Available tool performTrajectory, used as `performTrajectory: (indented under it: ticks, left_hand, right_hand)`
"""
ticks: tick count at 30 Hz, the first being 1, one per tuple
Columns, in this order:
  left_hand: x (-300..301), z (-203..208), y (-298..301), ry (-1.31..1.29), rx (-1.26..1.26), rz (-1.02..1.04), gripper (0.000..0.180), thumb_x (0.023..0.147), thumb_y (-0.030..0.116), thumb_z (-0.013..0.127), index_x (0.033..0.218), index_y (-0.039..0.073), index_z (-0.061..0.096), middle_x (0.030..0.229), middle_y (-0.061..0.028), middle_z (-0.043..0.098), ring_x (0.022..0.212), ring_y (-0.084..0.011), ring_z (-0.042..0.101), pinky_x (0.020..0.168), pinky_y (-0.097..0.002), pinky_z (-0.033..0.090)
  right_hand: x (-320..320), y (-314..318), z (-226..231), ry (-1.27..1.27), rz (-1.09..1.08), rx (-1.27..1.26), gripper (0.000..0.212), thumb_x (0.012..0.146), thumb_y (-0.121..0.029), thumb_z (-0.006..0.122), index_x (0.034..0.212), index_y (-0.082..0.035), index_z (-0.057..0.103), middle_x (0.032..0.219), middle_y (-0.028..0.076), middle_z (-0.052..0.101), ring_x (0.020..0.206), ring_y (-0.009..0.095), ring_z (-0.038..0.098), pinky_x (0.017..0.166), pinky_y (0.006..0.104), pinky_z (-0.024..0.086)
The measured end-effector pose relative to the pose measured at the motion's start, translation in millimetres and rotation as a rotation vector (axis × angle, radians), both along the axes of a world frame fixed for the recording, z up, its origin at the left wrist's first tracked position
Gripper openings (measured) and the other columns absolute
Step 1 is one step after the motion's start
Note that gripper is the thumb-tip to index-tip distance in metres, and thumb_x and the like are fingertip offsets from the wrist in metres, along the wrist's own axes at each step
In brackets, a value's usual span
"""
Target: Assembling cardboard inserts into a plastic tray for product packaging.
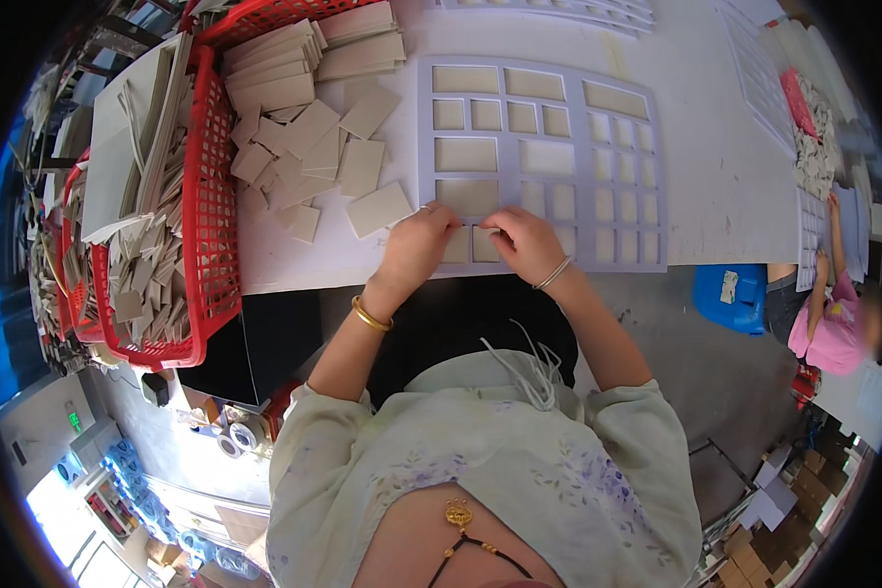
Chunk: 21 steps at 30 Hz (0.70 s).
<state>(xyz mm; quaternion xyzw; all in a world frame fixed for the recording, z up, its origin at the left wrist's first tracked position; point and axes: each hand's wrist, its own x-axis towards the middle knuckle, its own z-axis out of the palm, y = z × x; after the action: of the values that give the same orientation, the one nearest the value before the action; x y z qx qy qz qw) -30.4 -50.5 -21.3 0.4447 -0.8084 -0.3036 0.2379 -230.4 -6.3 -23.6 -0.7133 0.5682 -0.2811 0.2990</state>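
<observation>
A lavender-white frame sheet (510, 170) with rectangular cut-out windows of several sizes lies on the table before me. Grey card shows in some windows on its left side; others look pale. My left hand (419, 247), with a gold bangle at the wrist, is closed at the sheet's near left part, fingertips on the bars between windows. Close beside it, my right hand (531, 245) is closed too, thumb and finger pinched at the same bars. What either pinch holds, if anything, is hidden. Loose grey card pieces (360, 167) lie scattered left of the sheet.
Stacked grey cards (274, 61) lie at the far left of the table. A red plastic basket (214, 196) full of card stands at the table's left edge. More frame sheets (755, 73) lie toward the far right. Another person in pink (831, 328) works at the right, near a blue stool (733, 297).
</observation>
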Motion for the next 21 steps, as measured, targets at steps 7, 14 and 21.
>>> performTrajectory:
  ticks: [7,14,21]
  left_hand:
    - [2.2,-1.5,1.4,-0.109,-0.005,0.010,0.004,0.080,0.006,0.060,0.084,0.006,0.060,0.083,-0.0107,0.061,0.076,-0.0320,0.061,0.066,-0.0395,0.050]
    - [2.0,2.4,0.8,-0.074,-0.049,-0.011,0.009,0.080,0.007,0.061,0.088,0.008,0.063,0.086,-0.0078,0.060,0.072,-0.0310,0.061,0.064,-0.0385,0.051]
    - [12.2,2.4,17.8,-0.206,-0.223,-0.085,0.017,0.074,0.005,0.062,0.089,0.011,0.065,0.092,-0.0033,0.062,0.086,-0.0247,0.060,0.067,-0.0373,0.051]
  right_hand:
    - [6.6,5.5,1.6,0.082,-0.017,-0.027,0.020,0.075,-0.001,0.063,0.093,-0.010,0.062,0.089,0.009,0.057,0.072,0.030,0.060,0.063,0.0382,0.049]
    - [14.3,9.8,9.8,0.128,-0.094,0.006,0.020,0.073,-0.001,0.064,0.092,-0.007,0.060,0.093,0.009,0.056,0.074,0.030,0.060,0.063,0.0392,0.049]
    - [15.9,23.4,18.4,0.329,0.032,-0.207,0.025,0.071,-0.002,0.063,0.094,-0.010,0.059,0.091,0.004,0.062,0.090,0.025,0.058,0.076,0.0396,0.044]
